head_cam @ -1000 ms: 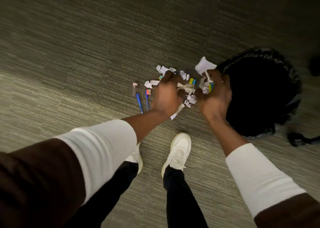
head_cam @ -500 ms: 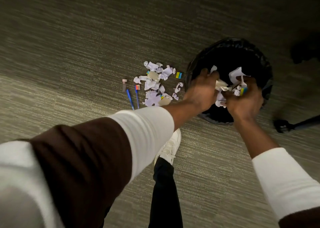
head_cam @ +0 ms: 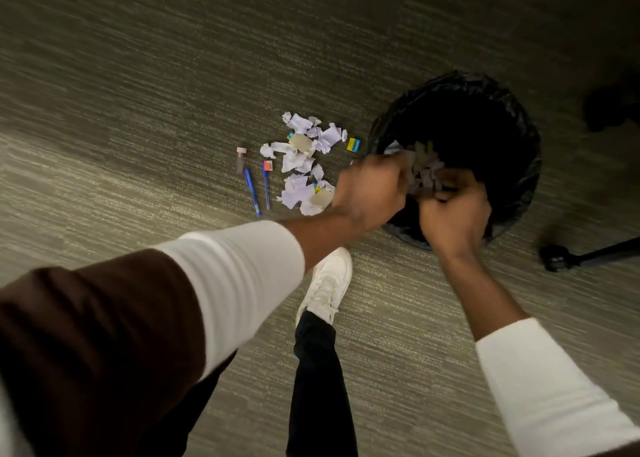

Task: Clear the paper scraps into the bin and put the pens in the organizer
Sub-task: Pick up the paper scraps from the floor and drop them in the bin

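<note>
1. A bunch of scraps (head_cam: 420,176) sits pressed between my two hands over the open mouth of the bin (head_cam: 519,137), just inside its near-left rim; the paper is motion-blurred, so I cannot count the pieces.
2. My left hand (head_cam: 370,193) is curled, fingers bent in against the left side of the bunch, gripping it.
3. My right hand (head_cam: 453,210) is curled the same way on the right side, knuckles up, fingers closed onto the paper.
4. The bin has a black liner and stands on the carpet (head_cam: 138,75), right of centre.
5. More scraps (head_cam: 301,158) lie in a loose pile on the carpet just left of the bin, white crumpled bits with a few tan and blue-yellow pieces mixed in.
6. Two blue pens (head_cam: 258,189) lie side by side on the carpet just left of that pile, roughly parallel, apart from each other.
7. A small grey thing with a pinkish top (head_cam: 241,158) lies just beyond the left pen; I cannot tell what it is.
8. My white shoe (head_cam: 327,283) is planted on the carpet below my hands.
9. A black stand foot (head_cam: 557,257) rests on the carpet right of the bin.
</note>
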